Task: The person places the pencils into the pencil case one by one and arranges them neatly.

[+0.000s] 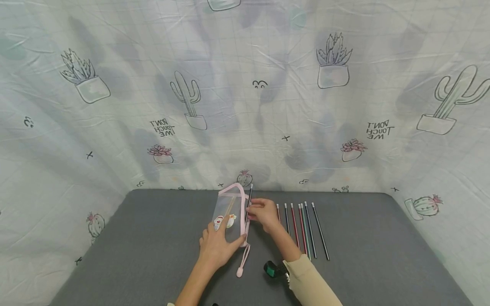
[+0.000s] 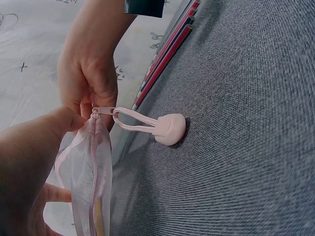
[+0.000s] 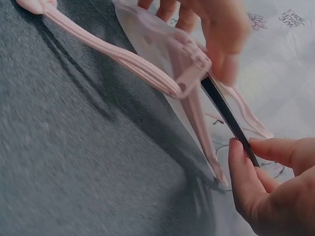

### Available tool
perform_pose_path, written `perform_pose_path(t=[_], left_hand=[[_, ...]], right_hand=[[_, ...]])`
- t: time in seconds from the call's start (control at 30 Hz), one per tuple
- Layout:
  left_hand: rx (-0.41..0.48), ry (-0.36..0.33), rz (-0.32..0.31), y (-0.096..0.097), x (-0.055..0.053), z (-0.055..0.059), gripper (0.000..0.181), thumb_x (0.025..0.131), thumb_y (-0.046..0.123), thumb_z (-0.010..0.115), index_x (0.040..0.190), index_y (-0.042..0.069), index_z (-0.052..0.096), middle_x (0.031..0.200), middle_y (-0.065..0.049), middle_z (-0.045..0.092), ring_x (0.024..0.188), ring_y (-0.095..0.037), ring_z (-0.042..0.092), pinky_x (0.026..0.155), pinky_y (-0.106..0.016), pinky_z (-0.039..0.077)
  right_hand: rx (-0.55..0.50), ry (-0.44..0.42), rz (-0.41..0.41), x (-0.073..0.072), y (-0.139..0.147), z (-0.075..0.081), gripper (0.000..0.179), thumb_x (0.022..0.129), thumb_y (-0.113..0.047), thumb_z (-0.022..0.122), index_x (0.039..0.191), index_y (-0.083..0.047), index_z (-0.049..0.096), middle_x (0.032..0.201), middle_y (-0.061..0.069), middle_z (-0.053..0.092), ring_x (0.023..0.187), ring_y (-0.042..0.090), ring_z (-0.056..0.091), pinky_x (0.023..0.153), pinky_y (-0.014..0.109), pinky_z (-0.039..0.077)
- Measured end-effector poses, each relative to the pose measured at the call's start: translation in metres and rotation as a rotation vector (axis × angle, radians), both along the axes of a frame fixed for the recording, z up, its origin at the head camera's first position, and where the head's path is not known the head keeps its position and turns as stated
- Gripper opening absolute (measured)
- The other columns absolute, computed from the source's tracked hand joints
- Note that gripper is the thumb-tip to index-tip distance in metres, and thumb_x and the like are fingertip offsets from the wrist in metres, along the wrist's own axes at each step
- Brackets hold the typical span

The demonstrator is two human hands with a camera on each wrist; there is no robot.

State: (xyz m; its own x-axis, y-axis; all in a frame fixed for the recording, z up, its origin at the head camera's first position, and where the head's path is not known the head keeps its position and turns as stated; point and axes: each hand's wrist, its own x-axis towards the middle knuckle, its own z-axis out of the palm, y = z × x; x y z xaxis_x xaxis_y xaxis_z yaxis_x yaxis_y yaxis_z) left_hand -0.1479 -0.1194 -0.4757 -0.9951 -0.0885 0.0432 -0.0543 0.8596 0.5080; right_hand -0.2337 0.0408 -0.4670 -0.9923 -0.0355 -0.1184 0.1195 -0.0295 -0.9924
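A translucent mesh pencil case (image 1: pixel 219 208) with pink trim and cartoon stickers stands on the grey table, its zipped side facing right. My left hand (image 1: pixel 217 245) grips it, thumb at the zip-pull end and fingers spread over the sticker side. Between thumb and fingertips, my right hand (image 1: pixel 264 213) pinches a black pencil (image 3: pixel 224 108), its eraser end pointing away. The pencil's other end passes into the opening beside the pink zip and is hidden there. A yellowish pencil (image 1: pixel 231 205) shows through the mesh. From the zip hangs a pink cord pull (image 2: pixel 170 129).
Right of my right hand lies a row of several pencils, among them a red pencil (image 1: pixel 294 219) and a black pencil (image 1: pixel 320 231). A black and green device (image 1: pixel 271 269) sits at my right wrist. Behind the table (image 1: pixel 153 238) hangs a cactus-print cloth (image 1: pixel 229 106).
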Motion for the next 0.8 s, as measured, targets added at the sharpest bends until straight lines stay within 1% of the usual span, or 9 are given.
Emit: perform_pose_path(t=[0.13,0.3,0.5,0.6,0.8], left_hand=[[0.000,0.006,0.003,0.000,0.000,0.000,0.087,0.085,0.064,0.073,0.156,0.018,0.051,0.135,-0.033,0.051,0.118,-0.052,0.053,0.095,-0.070,0.042],[0.002,-0.003,0.004,0.000,-0.001,0.000,0.087,0.086,0.063,0.074,0.156,0.019,0.051,0.137,-0.033,0.050,0.120,-0.053,0.052,0.096,-0.071,0.041],[0.002,-0.001,0.003,0.000,-0.001,0.000,0.086,0.086,0.062,0.074,0.156,0.017,0.051,0.137,-0.033,0.050,0.120,-0.053,0.052,0.096,-0.071,0.041],[0.001,0.001,0.003,0.000,-0.001,0.000,0.086,0.086,0.062,0.073,0.156,0.018,0.051,0.137,-0.033,0.050,0.119,-0.052,0.053,0.095,-0.071,0.042],[0.001,0.008,0.005,0.000,0.000,0.001,0.085,0.086,0.063,0.074,0.155,0.018,0.052,0.135,-0.032,0.052,0.117,-0.051,0.054,0.093,-0.070,0.043]], right_hand=[[-0.017,-0.007,-0.017,0.002,-0.006,-0.003,0.039,0.093,0.013,0.068,0.130,0.020,0.059,0.113,0.035,0.069,0.080,0.020,0.074,0.073,0.034,0.063],[-0.006,-0.010,-0.027,0.002,-0.013,-0.007,0.038,0.091,0.013,0.067,0.128,0.020,0.060,0.109,0.032,0.072,0.076,0.018,0.072,0.070,0.031,0.063],[0.054,0.008,-0.020,0.004,-0.019,-0.010,0.037,0.090,0.011,0.066,0.126,0.017,0.063,0.107,0.031,0.073,0.070,0.013,0.069,0.064,0.026,0.059],[0.079,0.024,-0.005,0.004,-0.022,-0.011,0.037,0.089,0.011,0.064,0.126,0.018,0.064,0.106,0.030,0.073,0.070,0.013,0.067,0.062,0.025,0.057],[0.098,0.040,0.009,0.002,-0.025,-0.014,0.038,0.088,0.012,0.062,0.126,0.019,0.063,0.107,0.031,0.072,0.075,0.015,0.067,0.063,0.024,0.055]])
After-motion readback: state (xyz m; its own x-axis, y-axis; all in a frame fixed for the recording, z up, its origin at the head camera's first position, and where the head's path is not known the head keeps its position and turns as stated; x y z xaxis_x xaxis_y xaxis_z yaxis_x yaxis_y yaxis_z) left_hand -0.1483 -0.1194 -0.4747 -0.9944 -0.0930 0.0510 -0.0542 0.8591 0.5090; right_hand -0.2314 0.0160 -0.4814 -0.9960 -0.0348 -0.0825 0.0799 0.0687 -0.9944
